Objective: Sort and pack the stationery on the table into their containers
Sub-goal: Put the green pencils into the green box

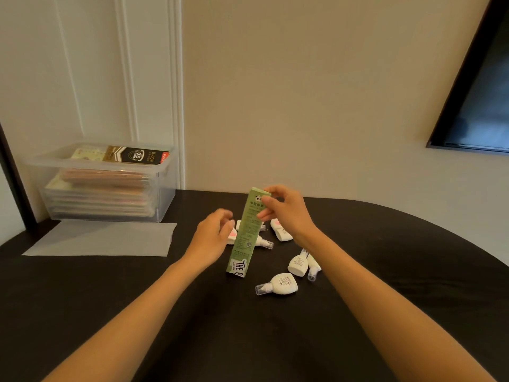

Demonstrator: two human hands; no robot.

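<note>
Holding a tall green carton (246,235) on its short end on the black table (385,271), long axis near upright, top leaning slightly right. Pinching the upper end with the right hand (286,213): thumb on the near face, fingertips curled over the top edge, apparently at the flap; no telling whether open or closed. Hovering the left hand (213,235) just left of the carton's middle, fingers loosely curled and blurred, with a white and pink piece (232,236) at the fingertips; held or merely touched, impossible to say. Scattered round the carton's foot, small white dispensers with clear caps, correction tape by the look: one (278,283) on its side just right of the base, cap pointing left; two more (298,264) close together further right; others partly hidden behind the carton. Probably mid-step, readying the carton for loading. Worth noting for the next move: mouth high under the right fingers, loose pieces low on the table, mostly right of and behind the base; right hand nearer them but busy, left hand free or nearly so. Likely needs each piece lifted and turned end-on to the carton's long axis. At back left, well apart, a clear plastic bin (165,172) of stacked packets (104,186), with a translucent sheet (102,238) flat before it.
</note>
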